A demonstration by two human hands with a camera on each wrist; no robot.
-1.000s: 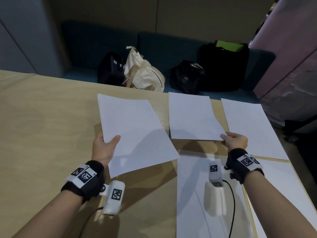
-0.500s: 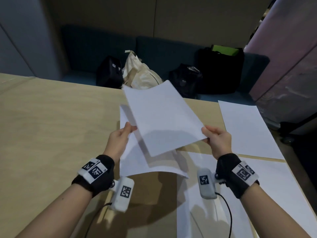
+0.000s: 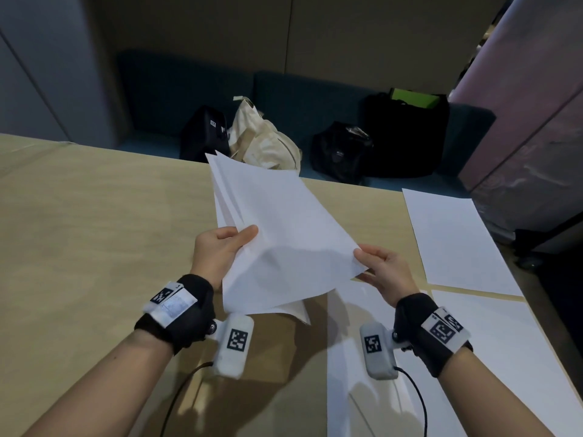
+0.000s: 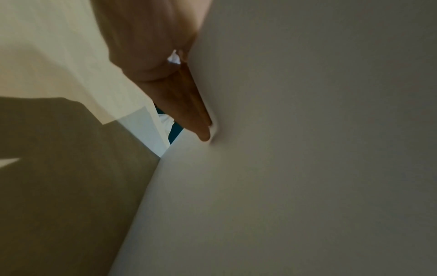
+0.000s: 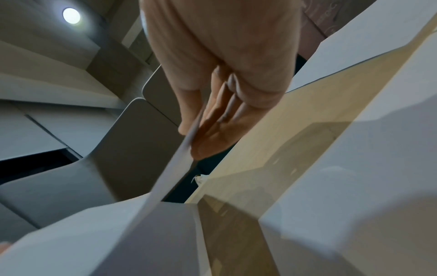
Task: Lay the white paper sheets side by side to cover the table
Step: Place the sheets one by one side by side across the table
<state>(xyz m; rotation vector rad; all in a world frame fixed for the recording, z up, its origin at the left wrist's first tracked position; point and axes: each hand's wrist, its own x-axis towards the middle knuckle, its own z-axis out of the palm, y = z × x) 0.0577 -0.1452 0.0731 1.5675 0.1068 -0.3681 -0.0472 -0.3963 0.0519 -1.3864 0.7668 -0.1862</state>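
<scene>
A small stack of white paper sheets [image 3: 284, 228] is held up above the wooden table [image 3: 94, 231], tilted away from me. My left hand [image 3: 243, 239] grips its left edge, thumb on top and fingers [image 4: 189, 112] underneath the paper [image 4: 307, 149]. My right hand [image 3: 362, 261] pinches the right corner of the top sheet, which shows edge-on [image 5: 175, 168] in the right wrist view. A lower sheet droops at the near corner [image 3: 296, 310]. Three more sheets lie flat on the table: far right [image 3: 454, 238], near right [image 3: 479, 357], near middle [image 3: 350, 389].
Behind the table's far edge runs a dark bench [image 3: 315, 99] with black bags [image 3: 205, 134], a cream tote [image 3: 268, 143] and a black bag with a green top [image 3: 410, 130]. A pinkish partition [image 3: 536, 121] stands to the right. Bare wood spreads to the left.
My right hand lifted the middle far sheet off the table and carried it left onto the sheets in my left hand. Both hands now hold them together, higher and nearer the centre.
</scene>
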